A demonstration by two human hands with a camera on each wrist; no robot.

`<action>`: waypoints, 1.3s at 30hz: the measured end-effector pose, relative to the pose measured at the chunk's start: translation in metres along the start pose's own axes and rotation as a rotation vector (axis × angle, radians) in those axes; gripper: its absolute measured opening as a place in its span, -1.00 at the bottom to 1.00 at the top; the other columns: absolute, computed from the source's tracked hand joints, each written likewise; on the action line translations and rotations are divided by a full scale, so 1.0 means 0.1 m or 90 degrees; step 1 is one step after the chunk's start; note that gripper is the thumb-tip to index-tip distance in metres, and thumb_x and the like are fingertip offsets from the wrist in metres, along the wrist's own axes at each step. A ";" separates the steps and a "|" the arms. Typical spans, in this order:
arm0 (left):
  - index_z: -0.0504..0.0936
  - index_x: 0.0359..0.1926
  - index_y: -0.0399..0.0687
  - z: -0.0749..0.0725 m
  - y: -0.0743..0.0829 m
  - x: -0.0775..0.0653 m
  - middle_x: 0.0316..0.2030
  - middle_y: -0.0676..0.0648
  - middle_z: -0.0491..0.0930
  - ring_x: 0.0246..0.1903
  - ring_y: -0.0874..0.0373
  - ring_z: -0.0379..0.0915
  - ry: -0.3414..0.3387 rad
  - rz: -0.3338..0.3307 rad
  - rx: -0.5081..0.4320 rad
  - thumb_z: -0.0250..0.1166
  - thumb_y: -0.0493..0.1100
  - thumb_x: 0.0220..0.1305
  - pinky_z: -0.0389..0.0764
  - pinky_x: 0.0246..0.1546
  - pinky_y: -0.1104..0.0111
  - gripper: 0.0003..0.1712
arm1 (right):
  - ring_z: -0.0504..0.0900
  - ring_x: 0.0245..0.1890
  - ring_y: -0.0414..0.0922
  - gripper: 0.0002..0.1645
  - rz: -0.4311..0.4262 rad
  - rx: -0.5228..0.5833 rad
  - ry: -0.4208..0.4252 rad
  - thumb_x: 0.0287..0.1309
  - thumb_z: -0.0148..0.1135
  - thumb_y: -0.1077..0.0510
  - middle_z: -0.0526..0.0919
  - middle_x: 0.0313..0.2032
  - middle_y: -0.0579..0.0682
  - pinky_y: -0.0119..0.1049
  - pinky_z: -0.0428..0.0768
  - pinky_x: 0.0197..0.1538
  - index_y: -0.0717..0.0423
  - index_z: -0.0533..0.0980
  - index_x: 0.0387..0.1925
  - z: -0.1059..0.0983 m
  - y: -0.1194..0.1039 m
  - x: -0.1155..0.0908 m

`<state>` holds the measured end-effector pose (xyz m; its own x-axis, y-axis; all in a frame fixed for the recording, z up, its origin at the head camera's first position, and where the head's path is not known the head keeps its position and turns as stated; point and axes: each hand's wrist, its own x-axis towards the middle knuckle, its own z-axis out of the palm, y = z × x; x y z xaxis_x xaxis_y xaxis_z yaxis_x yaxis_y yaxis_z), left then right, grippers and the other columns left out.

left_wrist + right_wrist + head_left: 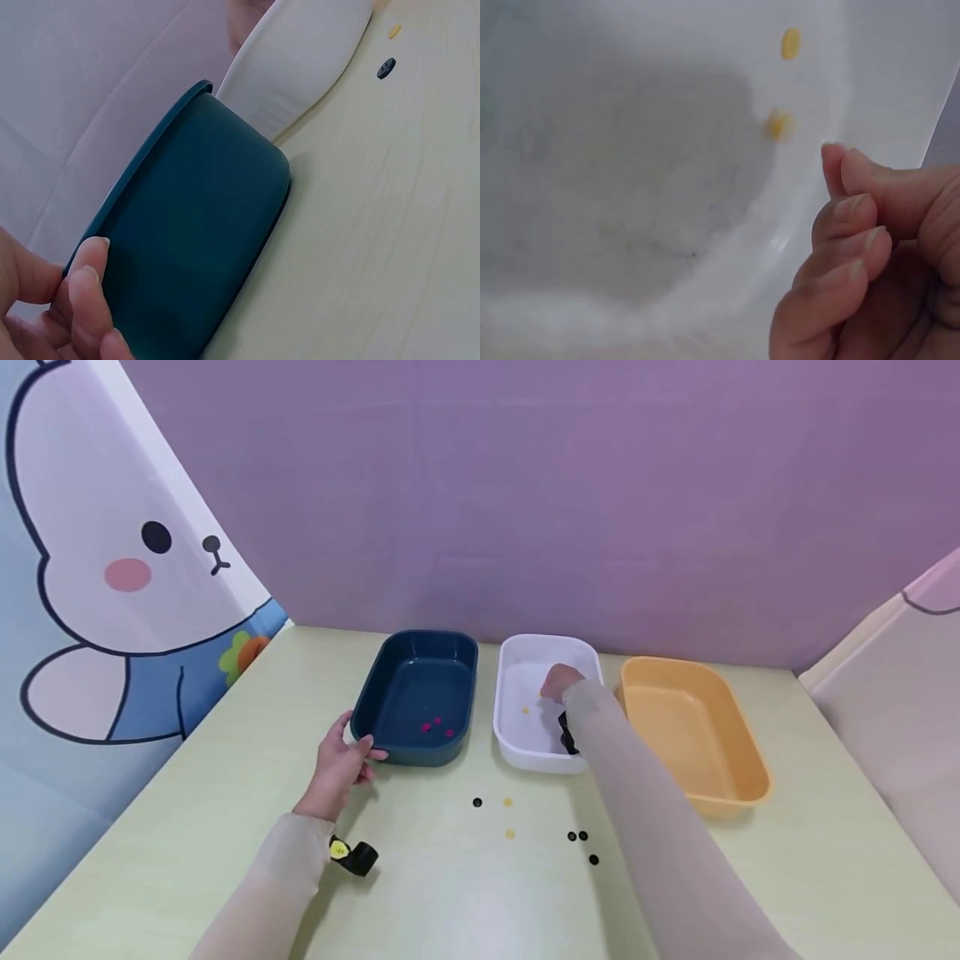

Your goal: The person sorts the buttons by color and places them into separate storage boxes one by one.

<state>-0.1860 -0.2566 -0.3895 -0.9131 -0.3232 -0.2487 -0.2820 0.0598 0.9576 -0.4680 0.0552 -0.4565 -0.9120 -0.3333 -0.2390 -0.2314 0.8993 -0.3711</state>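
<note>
My left hand (340,765) grips the rim of a dark blue bin (415,757) at its near left corner; in the left wrist view its fingers (86,300) lie against the outer wall. Several small pink-red buttons (437,721) lie in this bin. Over the white bin (510,752) is my right hand (561,682), fingers curled and thumb against the index finger, with nothing visible between them. In the right wrist view one yellow button (790,43) lies in the white bin. A second yellow button (779,126) appears blurred, just off the fingertips.
A yellow-orange bin (693,735) stands to the right, partly behind my right sleeve. On the table before the bins lie two yellow buttons (510,834) and several black buttons (594,860). A purple cloth wall (540,510) rises behind the bins.
</note>
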 end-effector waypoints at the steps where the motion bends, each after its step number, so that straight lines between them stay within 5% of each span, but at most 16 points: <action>1: -0.26 0.52 -0.06 0.00 0.00 0.00 -0.59 0.10 0.62 -0.81 0.25 0.29 -0.001 -0.001 0.002 -0.05 -0.29 0.48 0.38 -0.68 0.44 -0.24 | 0.42 -0.44 -0.07 -0.85 0.008 -0.001 -0.010 0.06 0.17 0.16 0.49 -0.52 0.00 -0.28 0.40 -0.31 0.16 0.54 -0.52 -0.15 -0.19 -0.30; 5: -0.27 0.52 -0.04 0.02 0.01 0.02 -0.58 0.09 0.63 -0.80 0.25 0.29 -0.008 -0.001 0.003 -0.05 -0.27 0.48 0.38 -0.66 0.44 -0.23 | 0.33 -0.63 -0.20 -0.77 0.009 0.020 -0.024 0.17 0.07 0.18 0.36 -0.67 -0.10 -0.42 0.32 -0.44 0.17 0.45 -0.57 -0.52 -0.57 -0.92; 13: -0.26 0.52 -0.04 0.04 0.00 0.05 -0.60 0.11 0.62 -0.80 0.24 0.33 -0.015 -0.001 0.002 -0.05 -0.27 0.48 0.40 -0.65 0.41 -0.24 | 0.19 -0.71 -0.31 -0.61 0.017 0.128 -0.124 0.31 0.06 0.01 0.32 -0.62 -0.12 -0.51 0.22 -0.61 0.28 0.55 -0.14 -0.81 -0.78 -1.26; 16: -0.24 0.52 -0.06 0.03 -0.01 0.06 -0.60 0.11 0.61 -0.80 0.24 0.33 -0.011 0.001 0.007 -0.06 -0.28 0.48 0.40 -0.65 0.41 -0.25 | 0.19 -0.71 -0.29 -0.62 -0.003 0.130 -0.145 0.32 0.07 0.03 0.35 -0.59 -0.11 -0.49 0.22 -0.60 0.22 0.58 -0.06 -0.81 -0.85 -1.34; 23: -0.25 0.52 -0.05 -0.01 -0.04 0.04 -0.59 0.10 0.62 -0.80 0.26 0.30 -0.006 -0.001 0.004 -0.06 -0.29 0.47 0.40 -0.67 0.44 -0.23 | 0.21 -0.74 -0.25 -0.72 -0.077 0.120 -0.173 0.17 0.24 0.03 0.35 -0.65 -0.10 -0.45 0.22 -0.63 0.12 0.52 -0.54 -0.65 -0.96 -1.54; 32: -0.29 0.52 -0.04 -0.03 -0.03 0.01 -0.58 0.11 0.62 -0.79 0.25 0.30 -0.008 0.002 0.008 -0.06 -0.28 0.48 0.43 -0.66 0.44 -0.22 | 0.18 -0.75 -0.28 -0.77 -0.112 0.242 -0.193 0.08 0.31 0.17 0.35 -0.65 -0.12 -0.47 0.16 -0.62 0.20 0.66 -0.22 -0.46 -0.91 -1.75; 39: -0.29 0.52 -0.04 -0.02 0.00 0.00 -0.58 0.11 0.62 -0.80 0.25 0.30 -0.013 0.010 0.005 -0.06 -0.28 0.48 0.43 -0.67 0.44 -0.22 | 0.28 -0.68 -0.28 -0.81 -0.149 0.186 -0.149 0.03 0.35 0.19 0.52 -0.54 -0.13 -0.45 0.25 -0.61 0.17 0.67 -0.27 -0.32 -0.99 -1.96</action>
<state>-0.1852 -0.2583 -0.3889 -0.9232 -0.3026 -0.2369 -0.2701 0.0724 0.9601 -0.2776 0.0401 -0.3438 -0.7374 -0.6037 -0.3030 -0.2863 0.6856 -0.6694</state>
